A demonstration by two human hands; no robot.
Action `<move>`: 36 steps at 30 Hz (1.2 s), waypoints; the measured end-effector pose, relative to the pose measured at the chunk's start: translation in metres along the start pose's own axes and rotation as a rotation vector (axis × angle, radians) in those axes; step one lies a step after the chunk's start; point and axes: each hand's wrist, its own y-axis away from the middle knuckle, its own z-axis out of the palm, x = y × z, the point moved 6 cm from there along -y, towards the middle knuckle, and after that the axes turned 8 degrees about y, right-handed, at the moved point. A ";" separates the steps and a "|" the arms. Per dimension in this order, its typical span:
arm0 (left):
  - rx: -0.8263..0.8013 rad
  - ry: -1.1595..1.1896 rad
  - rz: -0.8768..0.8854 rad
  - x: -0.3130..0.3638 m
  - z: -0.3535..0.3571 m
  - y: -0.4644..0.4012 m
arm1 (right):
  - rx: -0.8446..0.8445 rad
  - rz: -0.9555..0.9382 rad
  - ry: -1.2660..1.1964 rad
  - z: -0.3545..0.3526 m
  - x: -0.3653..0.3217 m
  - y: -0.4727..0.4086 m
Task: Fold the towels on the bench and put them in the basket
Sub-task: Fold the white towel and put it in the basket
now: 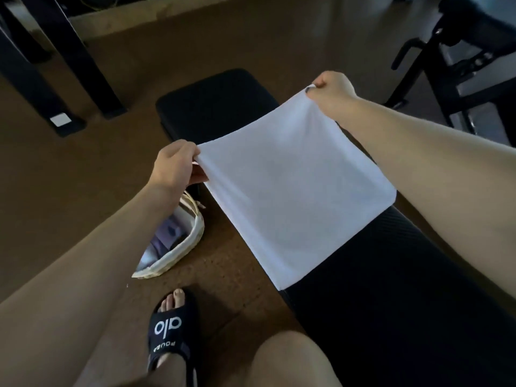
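Currently both hands, left hand [174,166] and right hand [331,92], are pinching far corners of the white towel [293,185], draping onto the table [391,289]. Folding step; next probably bringing corners toward the near edge. Basket [178,247] sitting left of the table.

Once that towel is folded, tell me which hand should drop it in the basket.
Probably the left hand. The basket sits on the floor left of the bench, just below that hand; the right hand holds the towel at its far corner.

We read "alo" in white on the black slide sandal [171,335] strap; smaller white lettering below it stays illegible.
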 end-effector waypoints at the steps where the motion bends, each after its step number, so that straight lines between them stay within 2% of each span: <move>1: 0.020 -0.029 -0.025 -0.008 -0.001 -0.006 | -0.008 -0.009 0.031 0.011 0.002 -0.005; 3: 0.066 -0.132 -0.028 -0.019 -0.004 -0.013 | -0.015 -0.008 0.084 0.032 0.011 -0.011; 5: 0.105 -0.235 0.041 -0.020 -0.008 -0.017 | -0.018 0.017 0.094 0.047 0.022 -0.012; 9: 0.120 -0.343 0.101 -0.021 -0.009 -0.015 | -0.022 0.068 0.102 0.049 0.033 -0.005; 11: 0.108 -0.378 0.068 -0.024 -0.009 -0.011 | -0.061 0.101 0.110 0.043 0.037 0.002; 13: 0.107 -0.398 -0.021 -0.032 -0.009 -0.004 | -0.169 0.169 0.113 0.039 0.045 0.015; 16: 0.012 -0.349 -0.198 -0.047 -0.001 0.014 | -0.290 0.295 0.087 0.027 0.066 0.040; 23: -0.284 -0.270 -0.450 -0.064 0.035 0.087 | -0.420 0.353 0.134 -0.003 0.110 0.097; 27: -0.311 -0.315 -0.414 -0.069 0.045 0.118 | -0.447 0.400 0.120 -0.015 0.129 0.129; 32: -0.214 -0.232 -0.392 -0.068 0.043 0.132 | -0.353 0.388 0.059 -0.028 0.139 0.151; 36: -0.300 -0.215 -0.455 -0.075 0.050 0.151 | -0.208 0.400 -0.006 -0.043 0.139 0.166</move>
